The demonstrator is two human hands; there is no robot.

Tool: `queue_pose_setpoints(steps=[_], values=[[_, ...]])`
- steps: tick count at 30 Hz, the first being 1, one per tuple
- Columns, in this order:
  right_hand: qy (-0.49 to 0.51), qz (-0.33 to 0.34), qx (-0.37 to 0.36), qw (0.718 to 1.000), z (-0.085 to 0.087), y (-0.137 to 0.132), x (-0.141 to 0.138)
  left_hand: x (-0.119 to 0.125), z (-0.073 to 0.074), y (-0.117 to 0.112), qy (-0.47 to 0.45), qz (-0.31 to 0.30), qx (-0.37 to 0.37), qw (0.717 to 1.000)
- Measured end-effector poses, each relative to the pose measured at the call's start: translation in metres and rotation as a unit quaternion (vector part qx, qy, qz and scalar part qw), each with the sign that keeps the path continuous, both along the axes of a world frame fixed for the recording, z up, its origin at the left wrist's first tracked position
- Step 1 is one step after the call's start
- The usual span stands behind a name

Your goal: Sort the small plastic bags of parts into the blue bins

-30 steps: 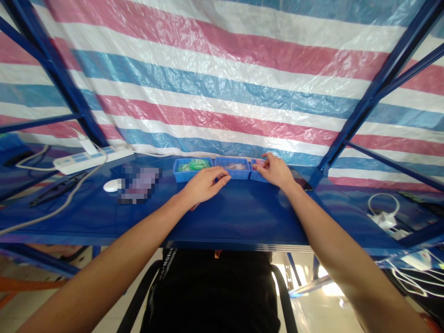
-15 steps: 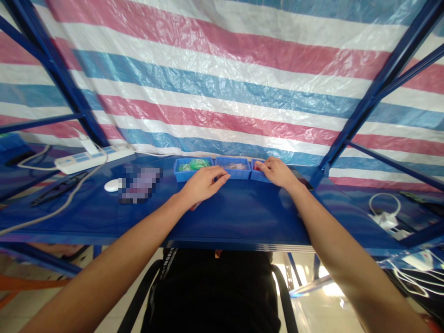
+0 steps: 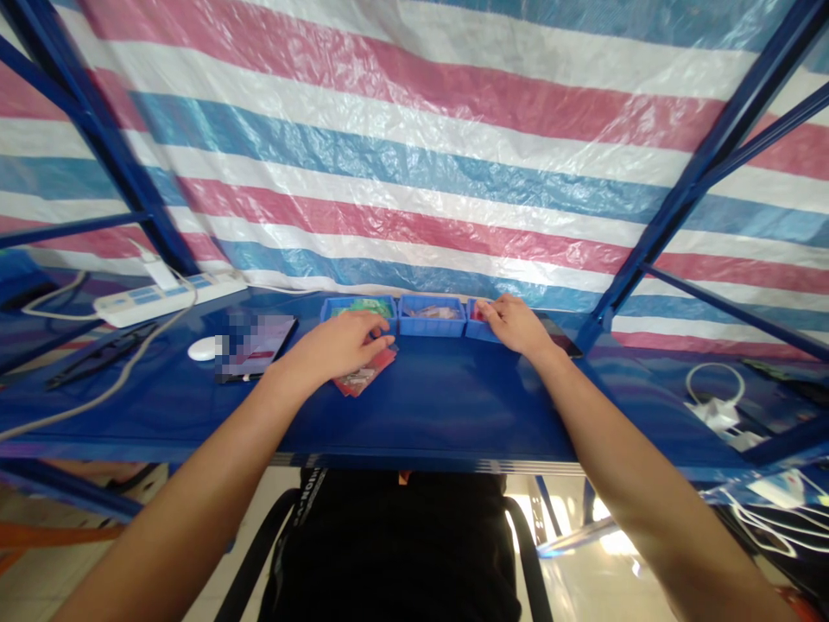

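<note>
Three small blue bins stand in a row at the back of the table. The left bin (image 3: pixel 328 308) holds green packets (image 3: pixel 369 306), and my left hand (image 3: pixel 346 341) is over its front edge, thumb and fingers apart. Partly under that hand, in front of the bin, are red-edged clear packets (image 3: pixel 366 377). Pale clear packets (image 3: pixel 435 313) lie in the middle bin (image 3: pixel 433 327). At the right bin (image 3: pixel 483 330) my right hand (image 3: pixel 518 324) is closed, thumb tip against something red (image 3: pixel 479 309). Its other fingertips are hidden.
Left on the blue table (image 3: pixel 453 406) are a phone-like device (image 3: pixel 268 341), partly blurred, a white mouse-like object (image 3: pixel 202 349) and a power strip (image 3: pixel 172 298) with a cable. A dark phone (image 3: pixel 562 337) lies beside my right wrist. Blue frame posts (image 3: pixel 673 199) rise at both sides.
My left hand has moved left, from the middle bin to the left bin. The red-edged packets beneath it now show. My right hand stays at the right bin.
</note>
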State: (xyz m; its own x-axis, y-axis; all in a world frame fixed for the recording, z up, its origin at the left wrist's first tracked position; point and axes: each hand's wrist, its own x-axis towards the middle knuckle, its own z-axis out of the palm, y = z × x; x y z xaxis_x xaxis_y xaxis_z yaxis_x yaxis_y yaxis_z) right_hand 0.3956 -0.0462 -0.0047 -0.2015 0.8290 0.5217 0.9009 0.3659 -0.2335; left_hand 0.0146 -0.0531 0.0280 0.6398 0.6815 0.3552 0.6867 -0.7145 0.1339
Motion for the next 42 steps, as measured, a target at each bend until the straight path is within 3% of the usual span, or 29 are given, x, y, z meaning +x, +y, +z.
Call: queue_pose_setpoints(steps=[4,7,12,18,22,24,30,36,42], values=[[0.026,-0.028,0.073,0.997,0.007,-0.005,-0.002,-0.01,-0.019,-0.027,0.065,0.028,-0.035,0.997],[0.046,-0.032,0.104,0.993,0.009,-0.007,-0.004,-0.003,-0.03,-0.045,0.094,0.045,-0.041,0.994],[0.077,-0.017,0.117,0.99,0.01,-0.006,-0.007,0.029,-0.03,-0.054,0.09,-0.033,-0.003,0.995],[0.088,-0.007,0.126,0.988,0.008,-0.003,-0.004,0.071,-0.016,-0.028,0.067,-0.201,-0.047,0.976],[0.081,0.014,0.114,0.99,0.006,-0.001,0.001,0.087,-0.014,-0.003,0.014,-0.239,-0.083,0.967],[0.087,0.023,0.113,0.989,0.007,-0.003,-0.001,0.088,-0.02,0.005,-0.031,-0.242,-0.074,0.967],[0.124,0.077,0.101,0.984,0.012,-0.021,-0.026,0.077,-0.041,0.009,-0.106,-0.178,-0.062,0.976],[0.087,0.189,0.002,0.978,0.008,-0.034,-0.052,0.074,-0.041,0.012,-0.126,-0.189,-0.069,0.971],[0.144,0.186,-0.094,0.967,-0.005,-0.027,-0.055,0.075,-0.042,0.011,-0.16,-0.188,-0.058,0.967]])
